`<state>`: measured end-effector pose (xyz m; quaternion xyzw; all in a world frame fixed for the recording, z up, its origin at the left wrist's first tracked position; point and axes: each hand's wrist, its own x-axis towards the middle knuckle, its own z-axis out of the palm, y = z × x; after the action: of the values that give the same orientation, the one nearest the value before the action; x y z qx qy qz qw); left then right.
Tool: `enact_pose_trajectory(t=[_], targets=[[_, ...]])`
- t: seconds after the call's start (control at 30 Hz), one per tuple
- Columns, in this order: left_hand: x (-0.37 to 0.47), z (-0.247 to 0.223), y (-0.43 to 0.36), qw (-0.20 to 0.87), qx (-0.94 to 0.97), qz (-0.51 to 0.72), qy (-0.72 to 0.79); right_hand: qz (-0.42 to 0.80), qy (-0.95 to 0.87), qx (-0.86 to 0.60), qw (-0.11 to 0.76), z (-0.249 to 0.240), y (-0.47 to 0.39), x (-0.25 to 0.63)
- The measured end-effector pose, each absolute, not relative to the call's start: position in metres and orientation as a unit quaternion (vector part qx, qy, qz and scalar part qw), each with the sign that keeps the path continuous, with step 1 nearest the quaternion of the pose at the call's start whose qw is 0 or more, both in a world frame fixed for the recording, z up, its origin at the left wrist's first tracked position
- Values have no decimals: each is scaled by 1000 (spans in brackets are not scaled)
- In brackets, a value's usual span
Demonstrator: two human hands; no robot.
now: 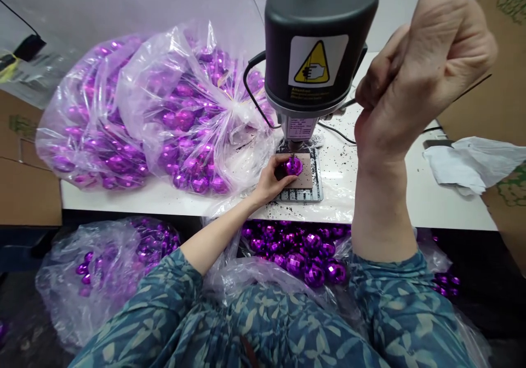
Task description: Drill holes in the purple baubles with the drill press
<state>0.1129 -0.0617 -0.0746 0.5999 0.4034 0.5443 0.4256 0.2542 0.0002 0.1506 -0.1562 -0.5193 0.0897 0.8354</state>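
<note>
My left hand (272,180) pinches a shiny purple ball (293,166) between thumb and fingers. The ball sits on a small brown board (304,177), directly under the bit of a black drill press (320,12). The bit comes down to the top of the ball; how deep it reaches I cannot tell. Raised beside the machine's head, my right hand (427,67) is closed around the press's feed lever (349,103). Most of that lever is hidden by the fist. Below the board lies the slotted metal base (319,191).
Large clear bags (164,83) of purple faceted balls stand on the white table (444,209) at left. More balls (312,256) lie in plastic at my lap, with another bag (90,302) lower left. Dark shavings surround the base. White tissue (472,162) and cardboard boxes (489,105) are at right.
</note>
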Motion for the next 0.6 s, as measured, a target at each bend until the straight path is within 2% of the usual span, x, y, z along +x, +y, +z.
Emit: enact_pose_trajectory(t=[0.13, 0.3, 0.5, 0.6], targets=[[113, -73, -62, 428, 598, 545, 404, 86, -507, -150, 844, 144, -21, 250], [113, -73, -62, 422, 606, 544, 400, 48, -503, -234, 831, 125, -49, 248], [113, -76, -61, 406, 621, 544, 392, 37, -506, -134, 851, 98, -43, 253], [112, -79, -59, 393, 631, 545, 388, -6, -523, -114, 845, 86, -39, 257]])
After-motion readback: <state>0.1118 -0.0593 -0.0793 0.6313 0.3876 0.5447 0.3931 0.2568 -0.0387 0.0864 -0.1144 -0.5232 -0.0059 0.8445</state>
